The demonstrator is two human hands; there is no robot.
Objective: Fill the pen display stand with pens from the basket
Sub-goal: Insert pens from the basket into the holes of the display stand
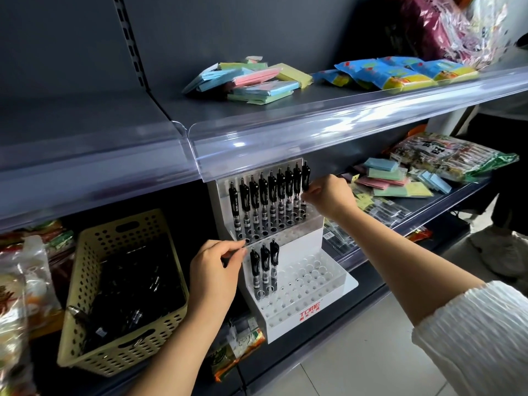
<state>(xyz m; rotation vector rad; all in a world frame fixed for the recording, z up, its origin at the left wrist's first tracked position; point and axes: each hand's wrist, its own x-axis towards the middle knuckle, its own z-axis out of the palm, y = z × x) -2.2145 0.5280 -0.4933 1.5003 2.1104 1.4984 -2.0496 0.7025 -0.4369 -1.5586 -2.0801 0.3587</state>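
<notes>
Head view: the pen display stand is set on the lower shelf, just right of the basket. Its back row is brought up close under the clear edge strip of the shelf above, so little room is left over the pen tops.

The upper-tier pens are ranged in one row. The three lower-tier pens are stood at the left end, with open holes across the rest of that tier. All are kept upright, long axis near vertical, tips down and clickers up.

The rightmost upper pen is pinched near its clip by the right hand. The left hand is curled at the upper tier's left corner; whether anything is gripped cannot be told. Loose black pens are heaped in the basket.
</notes>
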